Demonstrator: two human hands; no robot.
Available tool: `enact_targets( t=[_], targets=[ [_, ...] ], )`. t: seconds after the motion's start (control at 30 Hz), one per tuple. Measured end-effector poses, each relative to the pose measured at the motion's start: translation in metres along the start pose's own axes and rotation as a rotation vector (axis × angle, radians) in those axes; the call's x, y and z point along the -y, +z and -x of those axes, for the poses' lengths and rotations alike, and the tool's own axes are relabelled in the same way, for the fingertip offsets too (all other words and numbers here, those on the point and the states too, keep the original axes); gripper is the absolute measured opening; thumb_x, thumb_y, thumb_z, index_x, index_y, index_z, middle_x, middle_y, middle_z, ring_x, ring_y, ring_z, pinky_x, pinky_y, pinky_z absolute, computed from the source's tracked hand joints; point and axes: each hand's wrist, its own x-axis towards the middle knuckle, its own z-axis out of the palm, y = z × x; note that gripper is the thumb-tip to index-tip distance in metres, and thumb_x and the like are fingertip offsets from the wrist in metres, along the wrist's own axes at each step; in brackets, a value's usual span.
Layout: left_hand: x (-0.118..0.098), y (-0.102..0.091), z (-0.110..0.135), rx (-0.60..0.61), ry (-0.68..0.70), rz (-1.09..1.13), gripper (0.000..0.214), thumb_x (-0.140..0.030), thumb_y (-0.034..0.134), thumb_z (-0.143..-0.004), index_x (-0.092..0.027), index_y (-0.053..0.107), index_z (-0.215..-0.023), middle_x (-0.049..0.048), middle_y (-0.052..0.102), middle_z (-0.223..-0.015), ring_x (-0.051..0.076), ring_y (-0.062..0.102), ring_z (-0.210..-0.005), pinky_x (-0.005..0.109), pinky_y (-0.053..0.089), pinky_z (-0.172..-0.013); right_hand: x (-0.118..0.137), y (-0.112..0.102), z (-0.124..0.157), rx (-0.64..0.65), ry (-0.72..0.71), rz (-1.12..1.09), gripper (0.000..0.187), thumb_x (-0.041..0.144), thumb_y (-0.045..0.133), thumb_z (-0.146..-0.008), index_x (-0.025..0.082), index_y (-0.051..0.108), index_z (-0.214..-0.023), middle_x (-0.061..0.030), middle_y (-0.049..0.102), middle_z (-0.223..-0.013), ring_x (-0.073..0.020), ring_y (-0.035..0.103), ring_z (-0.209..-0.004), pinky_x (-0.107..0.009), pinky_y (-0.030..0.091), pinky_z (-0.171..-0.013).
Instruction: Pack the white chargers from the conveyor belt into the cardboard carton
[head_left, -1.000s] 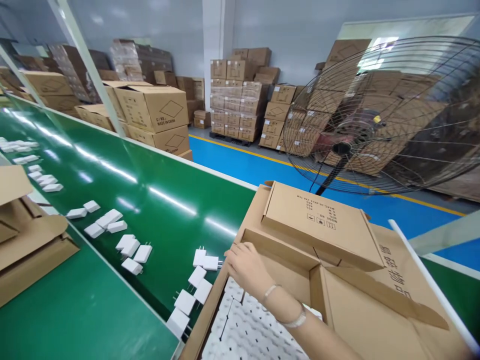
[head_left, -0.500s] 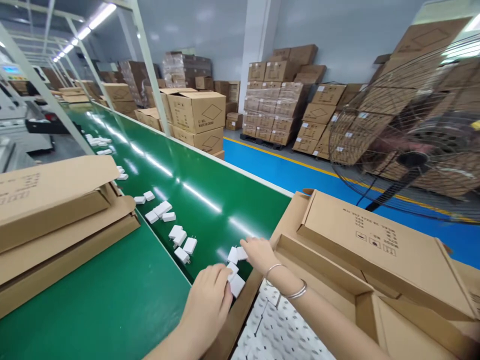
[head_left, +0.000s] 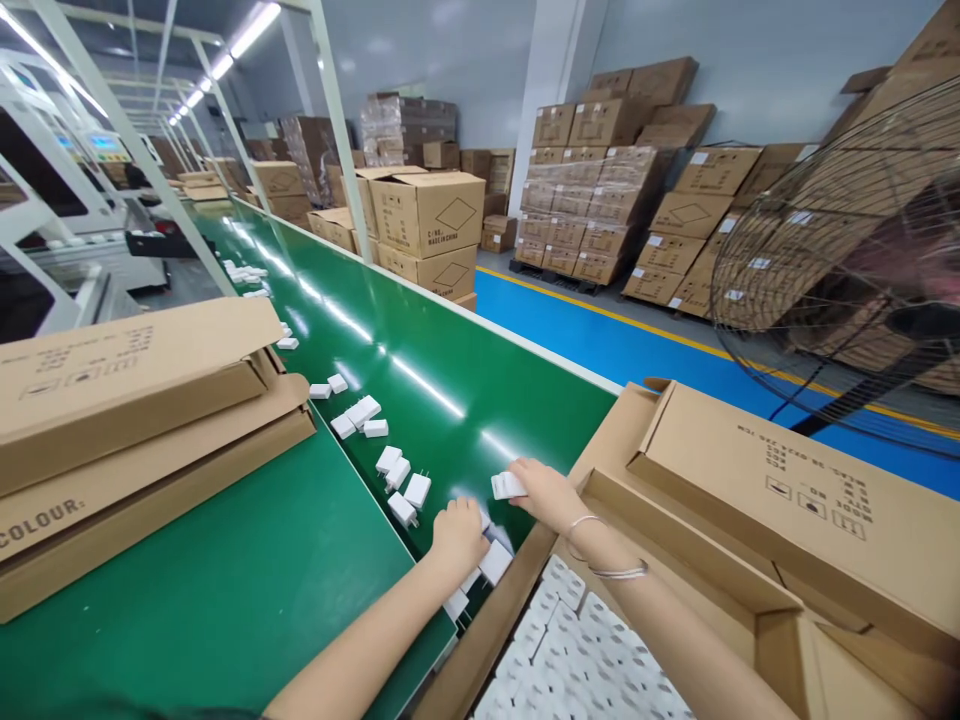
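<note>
Closest to us, packed adapters point(head_left: 592, 660) are standing side by side in tight rows, probably so that they are supporting one another and wasting little room. The open carton point(head_left: 487, 635) is holding them, its near-left wall lying right along the belt's edge, which is likely sparing our arms a long reach.

Just beyond, our left hand point(head_left: 461, 530) is bending over the loose adapters point(head_left: 496, 563) beside that wall. Its fingers are curling downward and hiding their tips, so we cannot tell whether they are gripping one. Our right hand point(head_left: 551, 497) is hovering above the belt with its fingers closed narrowly around a white adapter point(head_left: 506, 487). We are pinching it near one end and leaving the other end exposed, perhaps for an easier placement; we cannot tell whether a second piece is tucked against it.

To our left, flat cartons point(head_left: 135, 350) are lying stacked on the green work surface point(head_left: 247, 560), seemingly parked within arm's reach. To our right, a closed carton point(head_left: 810, 480) is resting just beyond the open one.

Farther up the green belt point(head_left: 525, 400), more adapters point(head_left: 418, 490) are lying in loose clusters along the near side, the side handiest for us. Past the belt, printed boxes point(head_left: 450, 215) are standing piled, a large fan point(head_left: 922, 322) is facing the line, and a wrapped stack point(head_left: 585, 195) is sitting on a pallet, the film presumably steadying it.
</note>
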Motion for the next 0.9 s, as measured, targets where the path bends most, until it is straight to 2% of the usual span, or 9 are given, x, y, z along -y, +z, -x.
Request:
enact_targets(
  t=[0.1,0.2,0.3,0.43,0.5,0.6,0.73,0.83,0.9],
  targets=[
    [-0.001,-0.002,0.002,-0.016,0.004,0.014,0.03,-0.012,0.053,-0.079,-0.011,0.055,-0.109,0.017,0.059,-0.107,0.031,0.054,-0.11,0.039,0.045,-0.089,-0.002,-0.009,0.032,-0.087,-0.001,-0.223,0.02,0.027,0.064,-0.086,0.017,0.061,-0.104,-0.0047,0.068,-0.1,-0.0216,0.065,-0.092,-0.04,0.054,-0.083],
    [-0.004,0.004,0.015,0.011,0.079,0.04,0.026,-0.019,0.056,-0.08,-0.013,0.056,-0.105,0.0133,0.061,-0.104,0.029,0.055,-0.106,0.037,0.046,-0.089,0.006,-0.009,0.078,-0.158,0.002,-0.446,0.026,0.032,0.061,-0.085,0.021,0.059,-0.109,-0.0055,0.07,-0.101,-0.0225,0.067,-0.091,-0.036,0.056,-0.081],
    [-0.01,0.014,0.029,0.048,0.137,0.044,0.021,-0.021,0.061,-0.078,-0.014,0.06,-0.098,0.0113,0.062,-0.1,0.029,0.057,-0.102,0.036,0.046,-0.087,0.019,-0.002,0.122,-0.201,0.045,-0.606,0.033,0.037,0.058,-0.087,0.026,0.056,-0.118,-0.0079,0.069,-0.115,-0.0255,0.067,-0.1,-0.036,0.058,-0.079],
    [-0.017,0.021,0.031,0.051,0.117,0.015,0.021,-0.02,0.06,-0.079,-0.012,0.061,-0.099,0.0145,0.063,-0.103,0.033,0.056,-0.104,0.04,0.045,-0.088,0.027,0.01,0.163,-0.258,0.118,-0.781,0.037,0.034,0.066,-0.081,0.035,0.062,-0.118,-0.0074,0.067,-0.127,-0.0324,0.059,-0.12,-0.042,0.057,-0.089],
    [-0.019,0.019,0.025,0.036,0.081,-0.002,0.023,-0.015,0.057,-0.079,-0.011,0.061,-0.102,0.0169,0.062,-0.104,0.034,0.054,-0.107,0.043,0.044,-0.089,0.027,0.015,0.174,-0.289,0.107,-0.864,0.041,0.029,0.07,-0.077,0.039,0.065,-0.117,-0.0059,0.067,-0.128,-0.0343,0.057,-0.123,-0.046,0.054,-0.094],
    [-0.022,0.016,0.014,0.004,0.023,-0.01,0.028,-0.007,0.054,-0.078,-0.009,0.059,-0.105,0.0196,0.061,-0.105,0.035,0.053,-0.109,0.044,0.043,-0.09,0.028,0.021,0.182,-0.342,0.058,-0.868,0.047,0.026,0.071,-0.077,0.046,0.064,-0.119,-0.0032,0.067,-0.128,-0.0337,0.058,-0.123,-0.047,0.053,-0.096],
    [-0.022,0.007,0.011,-0.002,0.029,0.03,0.027,-0.006,0.054,-0.08,-0.01,0.057,-0.107,0.0187,0.061,-0.105,0.033,0.055,-0.107,0.042,0.045,-0.088,0.032,0.024,0.181,-0.478,0.009,-0.852,0.046,0.028,0.073,-0.076,0.046,0.065,-0.117,-0.0039,0.071,-0.12,-0.0336,0.063,-0.115,-0.045,0.057,-0.091],
    [-0.016,-0.009,0.022,0.016,0.147,0.129,0.03,-0.01,0.055,-0.083,-0.016,0.056,-0.112,0.0122,0.061,-0.114,0.026,0.055,-0.11,0.036,0.044,-0.093,0.036,0.023,0.18,-0.562,0.003,-0.832,0.045,0.032,0.075,-0.075,0.047,0.065,-0.115,-0.0034,0.073,-0.114,-0.0328,0.067,-0.108,-0.042,0.059,-0.085],
    [-0.011,-0.022,0.037,0.091,0.321,0.395,0.034,-0.013,0.06,-0.082,-0.021,0.055,-0.115,0.0072,0.061,-0.118,0.022,0.056,-0.111,0.032,0.044,-0.096,0.04,0.023,0.179,-0.57,-0.02,-0.832,0.046,0.033,0.076,-0.075,0.048,0.064,-0.117,-0.0031,0.073,-0.114,-0.0328,0.068,-0.106,-0.042,0.06,-0.083]
  ],
)
